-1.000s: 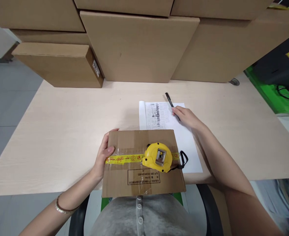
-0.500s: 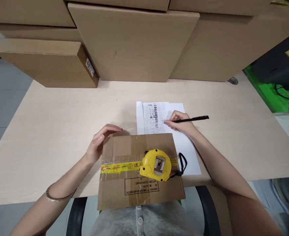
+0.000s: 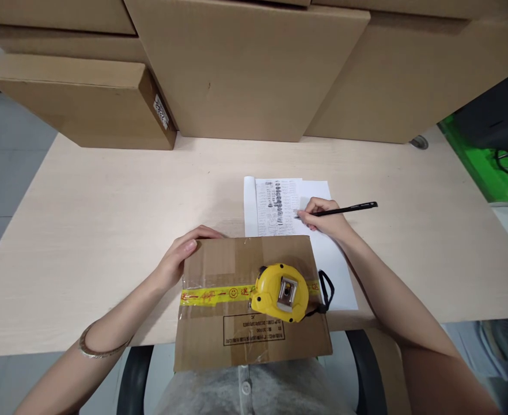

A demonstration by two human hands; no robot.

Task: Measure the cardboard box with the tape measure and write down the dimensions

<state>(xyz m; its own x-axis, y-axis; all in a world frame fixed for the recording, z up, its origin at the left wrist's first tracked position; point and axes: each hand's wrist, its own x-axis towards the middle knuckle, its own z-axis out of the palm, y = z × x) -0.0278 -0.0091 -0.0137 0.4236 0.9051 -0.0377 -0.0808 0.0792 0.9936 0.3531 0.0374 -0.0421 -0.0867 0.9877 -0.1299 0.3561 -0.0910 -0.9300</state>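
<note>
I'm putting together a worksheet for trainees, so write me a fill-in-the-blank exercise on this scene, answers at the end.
1. The right hand holds a black ____.
2. The tape measure on the cardboard box has a ____ case.
3. The left hand is at the box's far ____ corner.
4. In this view, the box partly hides the written-on white ____.

Missing words: pen; yellow; left; paper.

the person here wears a grey top, its cloth mottled in paler and darker patches. a placket runs down the middle of the front, and i can see a pale round button on it. a slim, silvery, curved bangle circles the left forearm, its surface detail too small to tell; the hands are bare.
</note>
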